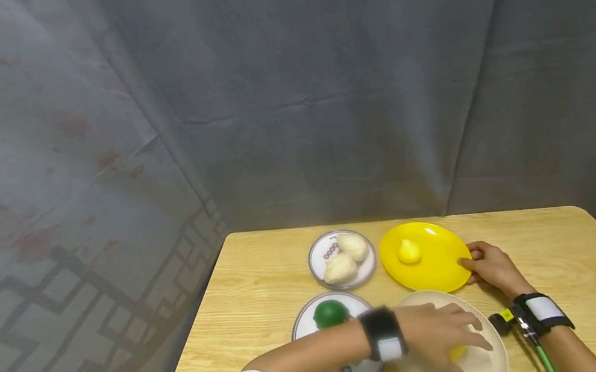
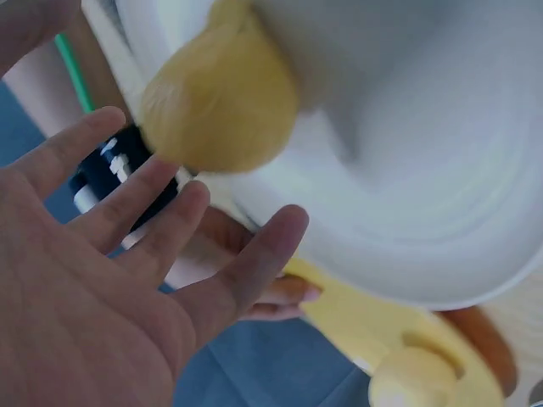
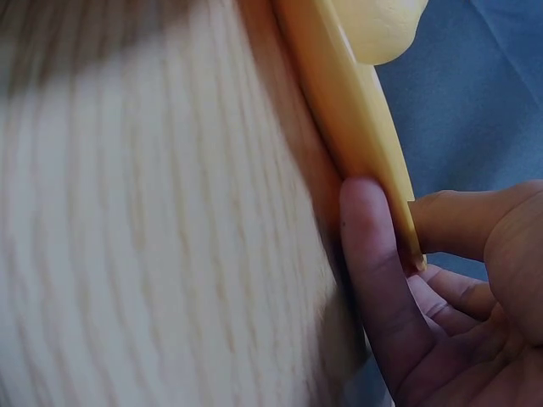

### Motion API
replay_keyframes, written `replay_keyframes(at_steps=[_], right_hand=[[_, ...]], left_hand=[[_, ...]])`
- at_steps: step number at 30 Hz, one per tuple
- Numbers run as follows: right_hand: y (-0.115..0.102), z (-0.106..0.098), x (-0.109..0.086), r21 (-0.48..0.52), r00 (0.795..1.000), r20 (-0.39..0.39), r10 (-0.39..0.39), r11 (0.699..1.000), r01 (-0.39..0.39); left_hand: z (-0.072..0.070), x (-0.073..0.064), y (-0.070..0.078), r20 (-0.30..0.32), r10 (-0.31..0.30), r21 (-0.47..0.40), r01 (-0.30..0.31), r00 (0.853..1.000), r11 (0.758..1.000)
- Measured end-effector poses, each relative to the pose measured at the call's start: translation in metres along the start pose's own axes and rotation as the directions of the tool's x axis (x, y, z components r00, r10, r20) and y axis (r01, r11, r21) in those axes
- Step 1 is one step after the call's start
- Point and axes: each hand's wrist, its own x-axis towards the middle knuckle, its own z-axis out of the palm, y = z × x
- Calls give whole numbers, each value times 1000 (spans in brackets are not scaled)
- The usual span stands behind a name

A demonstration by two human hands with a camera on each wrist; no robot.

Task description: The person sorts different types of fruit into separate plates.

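My left hand (image 1: 439, 332) is over a cream plate (image 1: 493, 356), its fingers spread and fairly straight. Beneath it, on the cream plate, is a yellow pear-shaped item (image 2: 222, 106); in the left wrist view the fingertips lie close to it, and I cannot tell whether they touch. At the right, my right hand (image 1: 494, 265) pinches the rim of a yellow plate (image 1: 440, 268) between thumb and fingers. On that plate stands a smaller-looking yellow item (image 1: 408, 252) with a pointed top. The right wrist view shows the plate's edge (image 3: 373, 136) held just above or at the tabletop.
A small white patterned plate (image 1: 320, 250) at the back carries two cream-coloured rounded items (image 1: 341, 268). Nearer, under my left forearm, another white plate (image 1: 304, 325) holds a green rounded item (image 1: 330, 314). The wooden table (image 1: 255, 299) ends at grey curtains (image 1: 326, 146).
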Motion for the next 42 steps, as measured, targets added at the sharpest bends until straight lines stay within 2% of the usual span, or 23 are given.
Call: replay_keyframes(at_steps=[4,10,14,18,21,24,26,28,31,33,36,39,42], right_hand=[[1,0,-1,-1,1000,-7,-5,1000,5],[1,-1,1,-15,1000,-10,14,1000,-15],[0,-1,2,-24,1000,-12,16,1000,-17],[0,-1,2,-18,1000,-14,20,1000,-20],[1,-1,2,-13,999,-9,33,999,-33],[2,0,1,-10,1000,-6,27,1000,-27],[3,0,1,-6,1000,-5,18,1000,-18],[4,0,1,-1,1000,-3,15,1000,-15],[4,0,1,6,999,6,37,999,-37],[4,0,1,-1,998,9,58,998,-58],[4,-1,0,-16,998,7,66,998,-66],[3,-2,1,-28,998,1,56,998,-56],[1,-1,1,-30,999,0,51,998,-51]], left_hand=[[10,-3,-1,-10,60,24,-59,998,998],[17,-5,-6,-44,174,61,-171,984,983],[20,-6,-7,-78,187,88,-180,979,980],[22,-5,-10,-102,191,80,-184,976,980],[16,-6,-17,-130,213,25,-211,968,977],[4,-9,-30,-201,207,-50,-221,957,974],[-7,-11,-42,-262,173,-109,-208,949,972],[-17,-13,-54,-317,112,-159,-170,942,973],[-26,-15,-71,-384,-13,-261,-95,923,961],[-28,-13,-81,-411,-102,-318,-38,906,947],[-27,-4,-94,-434,-232,-362,68,871,930],[-18,12,-106,-436,-335,-335,195,835,922],[-5,26,-114,-411,-415,-350,280,812,894]])
